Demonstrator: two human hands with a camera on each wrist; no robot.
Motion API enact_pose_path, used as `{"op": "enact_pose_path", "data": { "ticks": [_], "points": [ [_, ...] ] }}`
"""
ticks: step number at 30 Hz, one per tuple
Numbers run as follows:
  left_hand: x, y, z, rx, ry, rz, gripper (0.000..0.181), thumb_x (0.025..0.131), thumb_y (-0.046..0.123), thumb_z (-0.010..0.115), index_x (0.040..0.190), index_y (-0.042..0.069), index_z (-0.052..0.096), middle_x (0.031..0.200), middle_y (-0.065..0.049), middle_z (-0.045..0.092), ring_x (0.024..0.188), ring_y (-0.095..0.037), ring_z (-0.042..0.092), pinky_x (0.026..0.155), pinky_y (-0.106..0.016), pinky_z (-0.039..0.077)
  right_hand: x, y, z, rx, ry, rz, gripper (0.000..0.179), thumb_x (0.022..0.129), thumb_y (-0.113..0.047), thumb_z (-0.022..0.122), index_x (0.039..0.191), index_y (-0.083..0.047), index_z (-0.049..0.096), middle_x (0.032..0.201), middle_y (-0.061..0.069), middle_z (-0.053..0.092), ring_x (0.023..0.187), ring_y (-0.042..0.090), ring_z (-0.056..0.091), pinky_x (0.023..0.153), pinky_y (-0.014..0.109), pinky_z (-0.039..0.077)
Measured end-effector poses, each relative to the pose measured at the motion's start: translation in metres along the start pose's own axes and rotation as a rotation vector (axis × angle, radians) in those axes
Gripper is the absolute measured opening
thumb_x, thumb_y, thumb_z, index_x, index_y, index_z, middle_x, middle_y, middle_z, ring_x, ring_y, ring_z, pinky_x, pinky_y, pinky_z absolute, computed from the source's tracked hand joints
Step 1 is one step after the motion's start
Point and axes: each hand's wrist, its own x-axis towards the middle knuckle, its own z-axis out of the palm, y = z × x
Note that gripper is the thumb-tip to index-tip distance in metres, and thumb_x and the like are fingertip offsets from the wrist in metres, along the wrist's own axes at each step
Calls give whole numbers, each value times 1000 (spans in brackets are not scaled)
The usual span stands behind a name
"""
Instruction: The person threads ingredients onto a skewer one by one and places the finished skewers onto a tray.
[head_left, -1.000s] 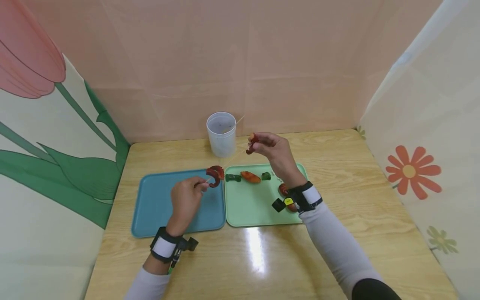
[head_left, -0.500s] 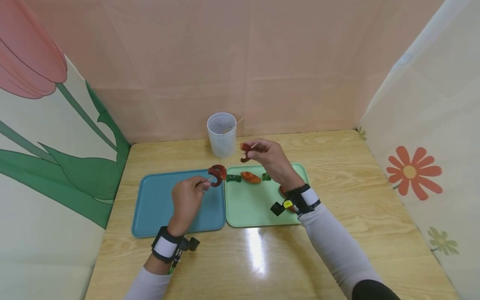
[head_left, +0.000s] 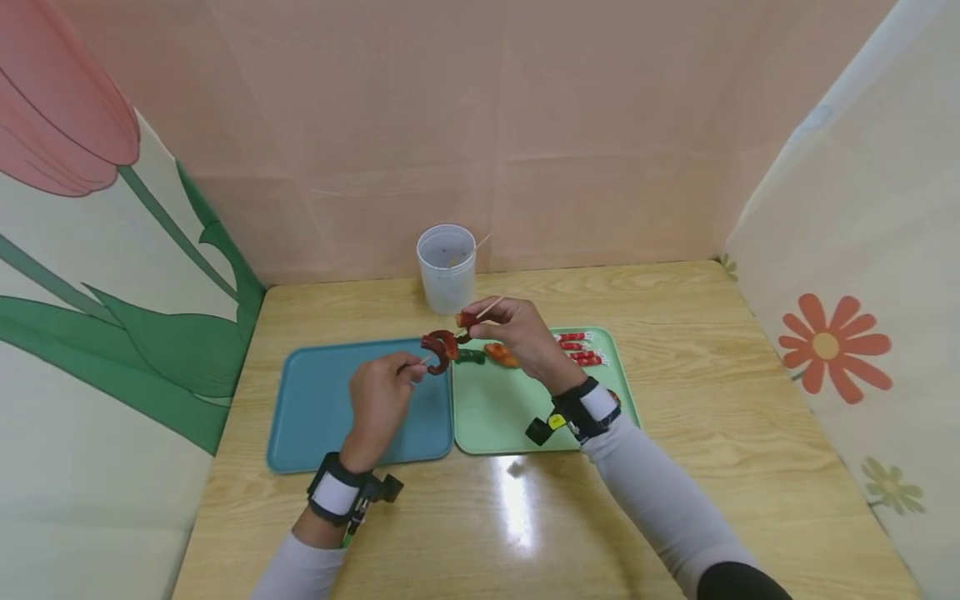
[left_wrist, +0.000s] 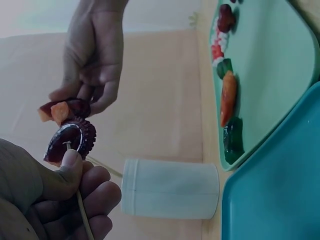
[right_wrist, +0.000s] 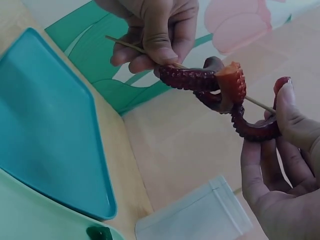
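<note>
In the head view my left hand (head_left: 378, 400) pinches a thin wooden skewer (left_wrist: 82, 212) near one end. Glossy dark-red tentacle pieces (head_left: 437, 350) with suckers and an orange cut end sit on this stick, just past the left fingertips. My right hand (head_left: 521, 337) pinches another curled tentacle piece (right_wrist: 256, 131) between thumb and fingers. The skewer runs to this piece and shows beyond it in the head view. In the right wrist view, the held piece reaches the orange-ended one. Both hands are raised over the trays.
A blue tray (head_left: 330, 417) lies left of a light green tray (head_left: 495, 417). The green one bears a green piece (head_left: 470, 357), an orange piece (head_left: 500, 356) and several red-and-white sticks (head_left: 588, 360). Behind stands a translucent cup (head_left: 447, 279) with a stick in it.
My right hand has moved left and down, bringing its tentacle piece along the skewer to the others. The red-and-white sticks on the green tray are now uncovered. My left hand has barely moved.
</note>
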Motion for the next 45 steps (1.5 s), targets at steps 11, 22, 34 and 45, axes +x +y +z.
{"op": "enact_pose_path", "data": {
  "ticks": [11,22,34,45],
  "points": [
    [-9,-7,-6,21,10,-32,6,90,11,77,87,6,81,73,-4,77,60,-16,70,52,-32,51,4,8,9,-60,-21,6,34,89,-9,77,123,-6,72,124,4,75,117,20,68,95,27,57],
    [-59,-66,-25,-135,-42,-413,10,96,5,70,95,-2,77,82,-16,76,65,-22,73,57,-28,59,0,34,1,-138,-30,137,34,96,-19,74,125,-5,68,130,15,69,115,20,66,105,41,51],
    [-95,-116,-51,28,-47,-628,18,97,10,69,99,-7,76,80,-21,77,58,-21,73,54,-29,57,-1,62,-8,-162,-7,154,34,96,-26,74,120,-4,68,128,20,67,113,33,65,105,54,51],
    [-99,-132,-55,81,-93,-731,20,95,14,70,96,-5,77,72,-13,76,51,-12,68,58,-28,47,2,98,40,-839,-54,20,37,86,-21,84,111,1,70,91,9,71,83,18,65,70,30,54]
  ]
}}
